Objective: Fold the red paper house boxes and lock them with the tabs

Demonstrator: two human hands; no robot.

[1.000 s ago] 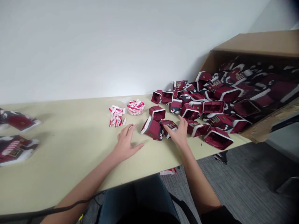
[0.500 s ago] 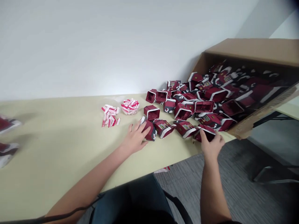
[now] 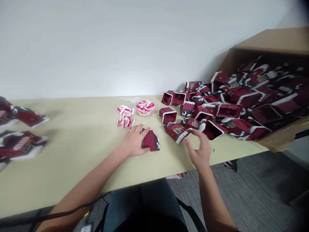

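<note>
The left hand (image 3: 132,140) closes over a maroon card house (image 3: 151,141), hiding its near end. The blurred right hand (image 3: 198,149) is open, just beside a second house (image 3: 177,132).

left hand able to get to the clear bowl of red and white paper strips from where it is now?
Probably yes: the left hand rests on a dark red paper house-shaped box, and the clear bowl of red and white paper strips sits just beyond it, with only cream tabletop between them.
</note>
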